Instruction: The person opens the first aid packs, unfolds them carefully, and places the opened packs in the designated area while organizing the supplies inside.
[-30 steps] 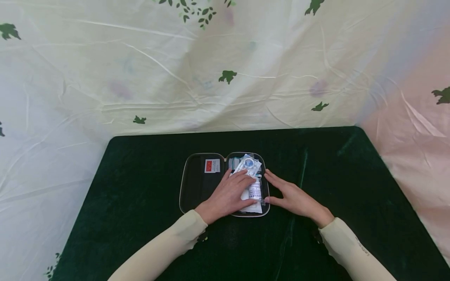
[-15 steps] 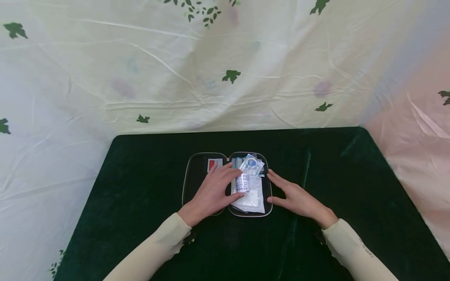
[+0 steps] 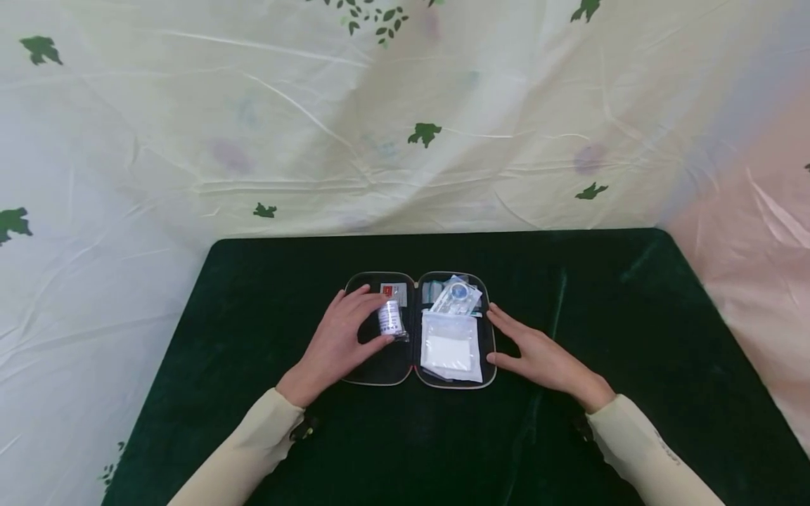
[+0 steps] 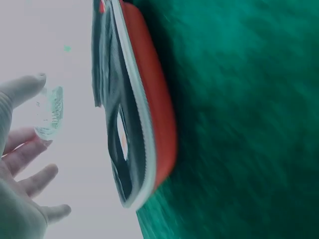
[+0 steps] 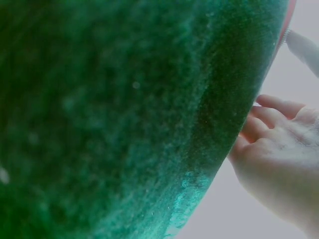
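An unzipped first-aid case, orange-red outside, lies spread flat with its two halves side by side. Between thumb and fingers my left hand pinches a bandage roll in a clear wrapper with blue print, above the left half. The same bandage roll shows in the left wrist view, apart from the case. My right hand touches the outer right rim of the case with fingers and thumb spread, holding nothing. In the right half lie a white gauze packet and a clear packet with a round blue-white item.
A red-and-white card sits in a pocket of the left half. Dark green velvet cloth covers the table. Behind it hangs a pale curtain with leaf prints.
My left hand has lifted the bandage roll from the right half and carried it left, over the left half. The gauze packet is uncovered. The right hand stays at the rim.
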`<state>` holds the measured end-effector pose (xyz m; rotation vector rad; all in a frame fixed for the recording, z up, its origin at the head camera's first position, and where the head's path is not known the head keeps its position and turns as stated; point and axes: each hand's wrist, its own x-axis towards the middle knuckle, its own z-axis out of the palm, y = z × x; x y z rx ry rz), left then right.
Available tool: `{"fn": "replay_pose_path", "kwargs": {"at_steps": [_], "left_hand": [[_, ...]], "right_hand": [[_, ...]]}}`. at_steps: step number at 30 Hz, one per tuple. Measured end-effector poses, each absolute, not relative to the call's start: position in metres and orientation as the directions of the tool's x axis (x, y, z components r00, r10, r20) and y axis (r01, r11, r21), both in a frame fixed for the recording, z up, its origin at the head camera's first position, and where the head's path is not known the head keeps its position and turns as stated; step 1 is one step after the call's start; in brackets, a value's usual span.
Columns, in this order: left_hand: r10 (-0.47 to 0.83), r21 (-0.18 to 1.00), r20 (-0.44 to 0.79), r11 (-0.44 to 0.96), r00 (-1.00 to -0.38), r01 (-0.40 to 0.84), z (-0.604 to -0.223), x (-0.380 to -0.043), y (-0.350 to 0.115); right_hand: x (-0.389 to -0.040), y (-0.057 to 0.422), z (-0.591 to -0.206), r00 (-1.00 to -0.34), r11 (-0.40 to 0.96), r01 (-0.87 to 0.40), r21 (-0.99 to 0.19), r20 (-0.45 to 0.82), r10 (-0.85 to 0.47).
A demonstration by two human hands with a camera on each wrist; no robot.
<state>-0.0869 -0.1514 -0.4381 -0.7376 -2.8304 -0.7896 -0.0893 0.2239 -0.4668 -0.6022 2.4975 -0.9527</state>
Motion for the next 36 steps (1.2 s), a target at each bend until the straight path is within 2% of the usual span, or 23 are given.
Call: {"fn": "replay_pose_path", "kwargs": {"at_steps": [19,36], "left_hand": [[0.413,0.499,0.144,0.755,-0.899,0.426,-0.453,-0.083,-0.207],[0.424,0.5,0.087,0.765,-0.902,0.407,-0.461,-0.082,-0.222]], "right_hand": [[-0.087,0.225,-0.46,-0.839,0.686,-0.245,-0.685,-0.205,-0.504],[-0.078,0.175,-0.438,-0.857,0.654,-0.369,-0.66,-0.03,-0.514]]}}
